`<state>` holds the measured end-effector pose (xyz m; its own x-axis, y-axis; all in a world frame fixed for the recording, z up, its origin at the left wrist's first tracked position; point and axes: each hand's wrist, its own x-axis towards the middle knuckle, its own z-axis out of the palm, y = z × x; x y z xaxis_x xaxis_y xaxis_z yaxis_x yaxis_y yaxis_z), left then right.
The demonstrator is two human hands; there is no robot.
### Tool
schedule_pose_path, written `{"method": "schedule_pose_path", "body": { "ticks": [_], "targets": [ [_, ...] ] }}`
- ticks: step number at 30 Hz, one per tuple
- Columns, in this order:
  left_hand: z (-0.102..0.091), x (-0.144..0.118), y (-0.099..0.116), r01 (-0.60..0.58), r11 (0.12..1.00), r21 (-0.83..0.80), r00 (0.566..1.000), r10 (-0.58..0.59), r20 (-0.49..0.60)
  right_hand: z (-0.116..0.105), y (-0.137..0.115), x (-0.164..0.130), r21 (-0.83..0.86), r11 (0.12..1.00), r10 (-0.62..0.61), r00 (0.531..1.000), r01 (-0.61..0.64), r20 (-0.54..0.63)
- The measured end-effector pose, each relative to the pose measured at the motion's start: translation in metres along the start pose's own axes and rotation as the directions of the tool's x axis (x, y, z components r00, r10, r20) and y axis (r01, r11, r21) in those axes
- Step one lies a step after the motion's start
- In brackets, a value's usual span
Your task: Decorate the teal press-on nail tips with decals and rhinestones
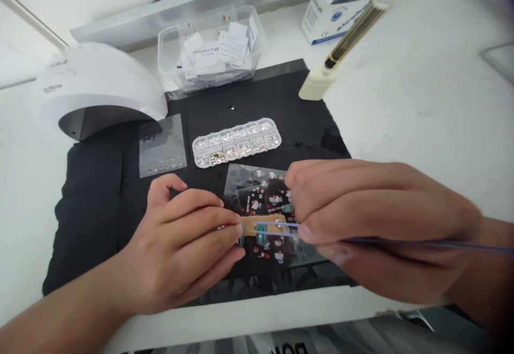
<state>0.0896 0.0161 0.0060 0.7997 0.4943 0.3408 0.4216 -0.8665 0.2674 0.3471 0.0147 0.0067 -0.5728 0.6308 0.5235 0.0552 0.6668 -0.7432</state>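
My left hand [184,247] pinches the left end of a tan strip [249,224], its fingers closed and hiding that end. Glossy teal false nails [262,234] sit along the strip; one is partly covered by my fingertips. A pair of thin purple tweezers [385,242] is gripped in my closed right hand [373,209]. Their two tips reach left over the strip, near the middle nail; whether anything lies between them is too small to tell. Beneath the strip are clear sticker sheets [257,203] printed with white cat figures and red details.
Behind my hands lies a clear compartment case [236,142] of small gems. Left of it are another sticker sheet [163,148] and a white nail lamp [100,83]. A plastic tub [209,78] of alcohol pads, a carton [317,14] and a cream-and-gold bottle [315,83] stand farther back.
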Motion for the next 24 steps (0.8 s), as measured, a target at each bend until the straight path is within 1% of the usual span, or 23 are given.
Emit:
{"method": "schedule_pose_path", "body": {
  "ticks": [2,3,5,6,7,8,9,10,12,13,19,24],
  "targets": [
    [0.001,0.0,-0.001,-0.003,1.0,-0.009,1.0,0.003,-0.001,0.0,-0.005,-0.002,0.049,0.995,0.088,0.991,-0.083,-0.103],
    [0.001,0.0,-0.001,-0.002,1.0,-0.013,1.0,0.002,-0.003,-0.001,-0.006,-0.003,0.085,0.988,0.144,0.977,-0.132,-0.158],
    [0.0,0.001,0.0,0.0,1.0,-0.02,1.0,0.0,-0.005,-0.001,-0.007,-0.003,0.16,0.967,0.238,0.93,-0.199,-0.279],
    [0.0,0.002,0.0,-0.001,1.0,-0.018,1.0,0.001,-0.005,-0.001,-0.005,-0.002,0.195,0.964,0.24,0.911,-0.182,-0.334],
    [-0.001,0.002,0.001,-0.002,1.0,-0.015,1.0,0.002,-0.006,-0.001,-0.001,-0.001,0.218,0.966,0.216,0.895,-0.138,-0.39],
    [-0.001,0.003,0.001,-0.003,1.0,-0.01,1.0,0.003,-0.005,-0.001,0.004,0.0,0.233,0.969,0.171,0.891,-0.077,-0.42],
    [-0.002,0.003,0.002,-0.003,1.0,-0.005,1.0,0.003,-0.004,-0.001,0.009,0.001,0.239,0.971,0.098,0.893,0.011,-0.439],
    [-0.002,0.003,0.002,-0.003,1.0,0.001,1.0,0.003,-0.003,-0.001,0.014,0.001,0.245,0.968,0.059,0.895,0.057,-0.443],
    [-0.003,0.002,0.001,0.002,1.0,0.012,1.0,-0.002,-0.001,0.0,0.024,0.002,0.256,0.96,0.013,0.899,0.111,-0.438],
    [-0.003,0.002,0.001,0.003,1.0,0.016,1.0,-0.003,-0.002,0.0,0.027,0.003,0.258,0.959,0.008,0.902,0.115,-0.432],
    [-0.002,0.002,-0.001,0.001,1.0,0.003,1.0,-0.001,-0.008,0.002,0.028,0.002,0.254,0.965,0.052,0.897,0.069,-0.439],
    [-0.003,0.0,0.0,0.008,1.0,-0.006,1.0,-0.008,-0.03,0.002,0.028,0.001,0.254,0.966,0.064,0.909,0.047,-0.411]
  ]
}}
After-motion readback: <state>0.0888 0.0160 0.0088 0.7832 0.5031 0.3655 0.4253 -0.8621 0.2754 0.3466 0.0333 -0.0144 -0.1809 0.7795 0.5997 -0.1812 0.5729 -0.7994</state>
